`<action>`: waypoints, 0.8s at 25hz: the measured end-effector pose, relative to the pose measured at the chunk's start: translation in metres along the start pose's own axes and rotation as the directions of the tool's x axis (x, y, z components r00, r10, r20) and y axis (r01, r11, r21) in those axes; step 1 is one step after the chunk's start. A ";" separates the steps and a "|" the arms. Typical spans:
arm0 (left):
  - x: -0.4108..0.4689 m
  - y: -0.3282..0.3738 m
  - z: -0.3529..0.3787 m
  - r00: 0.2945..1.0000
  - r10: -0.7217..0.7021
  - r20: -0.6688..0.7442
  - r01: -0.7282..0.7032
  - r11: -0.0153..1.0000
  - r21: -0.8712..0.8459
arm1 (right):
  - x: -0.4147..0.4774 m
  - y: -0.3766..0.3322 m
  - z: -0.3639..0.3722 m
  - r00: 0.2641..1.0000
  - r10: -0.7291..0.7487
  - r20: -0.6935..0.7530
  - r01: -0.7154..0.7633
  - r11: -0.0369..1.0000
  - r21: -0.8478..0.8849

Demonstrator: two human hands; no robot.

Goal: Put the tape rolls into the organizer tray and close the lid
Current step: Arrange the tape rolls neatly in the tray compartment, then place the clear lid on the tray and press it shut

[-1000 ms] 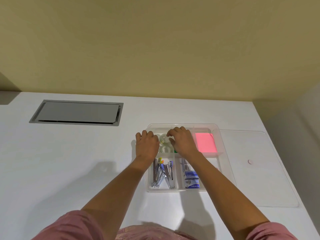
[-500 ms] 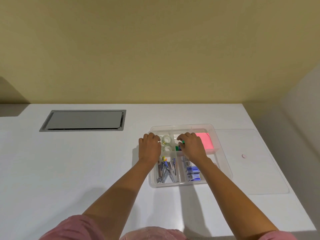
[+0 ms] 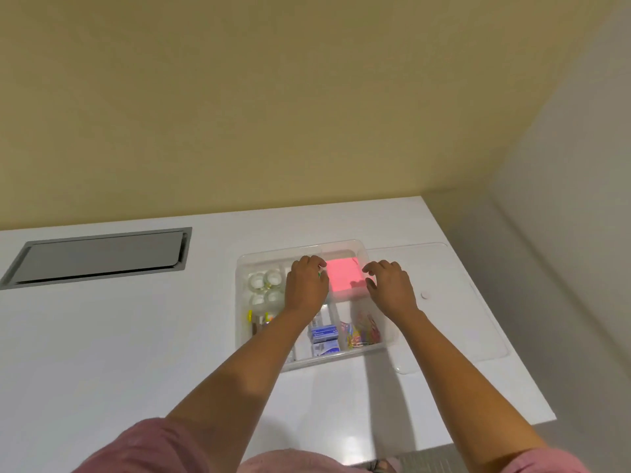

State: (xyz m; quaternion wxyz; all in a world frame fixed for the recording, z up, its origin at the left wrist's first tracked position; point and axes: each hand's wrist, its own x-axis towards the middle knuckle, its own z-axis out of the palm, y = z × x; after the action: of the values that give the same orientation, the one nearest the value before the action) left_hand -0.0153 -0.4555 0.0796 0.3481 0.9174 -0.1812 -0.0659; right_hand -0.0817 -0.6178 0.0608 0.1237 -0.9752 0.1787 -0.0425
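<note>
On the white table (image 3: 102,336), 4 tape rolls (image 3: 265,288) lie flat in the tray (image 3: 246,264); both hands' fingers spread, empty.

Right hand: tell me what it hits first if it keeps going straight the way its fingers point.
Probably the far wall of the organizer tray, then bare table. The right hand points away from the person over the pink notes; its height is unclear.
</note>
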 end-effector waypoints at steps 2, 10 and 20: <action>0.006 0.036 0.035 0.999 -0.044 0.009 0.044 0.997 -0.071 | 0.004 0.044 -0.009 0.999 0.040 0.020 -0.039 0.999 -0.009; 0.014 0.122 0.168 0.935 -0.265 0.235 0.292 0.952 -0.087 | 0.013 0.212 -0.025 0.938 0.275 0.209 -0.294 0.954 0.065; 0.011 0.124 0.218 0.770 -0.622 0.142 0.626 0.780 0.019 | 0.024 0.265 -0.005 0.894 0.307 0.327 -0.348 0.935 0.074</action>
State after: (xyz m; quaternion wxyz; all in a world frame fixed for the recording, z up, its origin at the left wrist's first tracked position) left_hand -0.0944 -0.6793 -0.0014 0.3064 0.9133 0.1102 -0.2445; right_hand -0.1498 -0.8672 -0.0010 0.2189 -0.9153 0.3157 0.1210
